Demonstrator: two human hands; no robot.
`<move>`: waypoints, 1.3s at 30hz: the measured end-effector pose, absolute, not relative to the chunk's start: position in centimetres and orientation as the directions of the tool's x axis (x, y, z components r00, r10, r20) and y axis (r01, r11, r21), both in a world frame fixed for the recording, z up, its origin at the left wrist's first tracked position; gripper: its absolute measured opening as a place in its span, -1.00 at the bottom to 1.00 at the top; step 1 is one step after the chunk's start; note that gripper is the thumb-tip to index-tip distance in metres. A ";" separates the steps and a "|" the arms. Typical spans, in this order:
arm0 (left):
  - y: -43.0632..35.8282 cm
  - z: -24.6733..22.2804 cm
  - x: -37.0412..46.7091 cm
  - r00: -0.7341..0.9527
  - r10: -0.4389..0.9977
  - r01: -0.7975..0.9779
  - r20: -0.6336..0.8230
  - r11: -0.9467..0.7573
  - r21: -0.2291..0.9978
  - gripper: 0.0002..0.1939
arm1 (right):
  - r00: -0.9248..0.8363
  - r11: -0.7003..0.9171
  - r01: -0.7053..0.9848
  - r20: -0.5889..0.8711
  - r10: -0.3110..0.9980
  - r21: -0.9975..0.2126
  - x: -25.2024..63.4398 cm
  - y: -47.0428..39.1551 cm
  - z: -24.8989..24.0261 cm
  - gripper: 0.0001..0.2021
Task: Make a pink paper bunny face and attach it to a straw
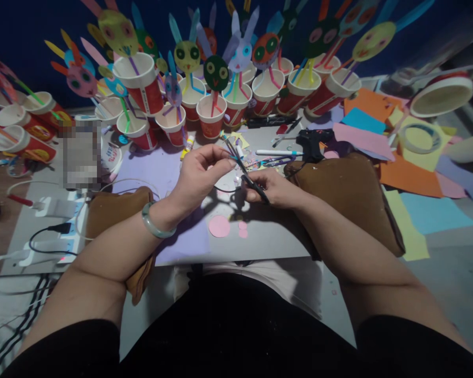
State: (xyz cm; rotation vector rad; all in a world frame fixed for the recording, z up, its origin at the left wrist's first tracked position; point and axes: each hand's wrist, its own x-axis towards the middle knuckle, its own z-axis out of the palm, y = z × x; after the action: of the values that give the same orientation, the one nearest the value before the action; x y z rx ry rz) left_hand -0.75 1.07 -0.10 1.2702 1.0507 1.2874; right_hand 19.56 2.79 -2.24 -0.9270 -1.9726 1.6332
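Observation:
My right hand (274,188) is closed around the handles of black scissors (256,188), whose blades point up and to the left. The thumb and fingers of my left hand (205,170) pinch together right at the blades. A bluish sliver shows at those fingertips, too small to make out. Below the hands, a pink paper circle (219,226) lies on the grey table (260,247), with a few smaller pink discs (242,229) to its right. Paper scraps and pens lie just beyond the scissors. A purple sheet (181,247) is under my left forearm.
Red paper cups (211,118) with paper rabbit heads on straws line the back. A brown cushion (339,194) lies under my right forearm, another brown one (114,212) at left. A black glue gun (313,144), coloured paper (437,210), tape (420,139) and a power strip (76,226) surround the hands.

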 end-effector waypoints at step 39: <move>0.9 0.6 -0.4 0.050 0.998 -0.174 0.029 -0.019 0.985 -0.91 | -0.536 -0.003 0.078 -0.045 0.843 -0.997 19.2 2.7 -3.7 -0.31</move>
State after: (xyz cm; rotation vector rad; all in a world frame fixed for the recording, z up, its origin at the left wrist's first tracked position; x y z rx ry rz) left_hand -0.35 0.92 0.56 1.1215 1.0309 1.2656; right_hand 19.23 2.68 -3.70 -0.9602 -1.6645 1.6001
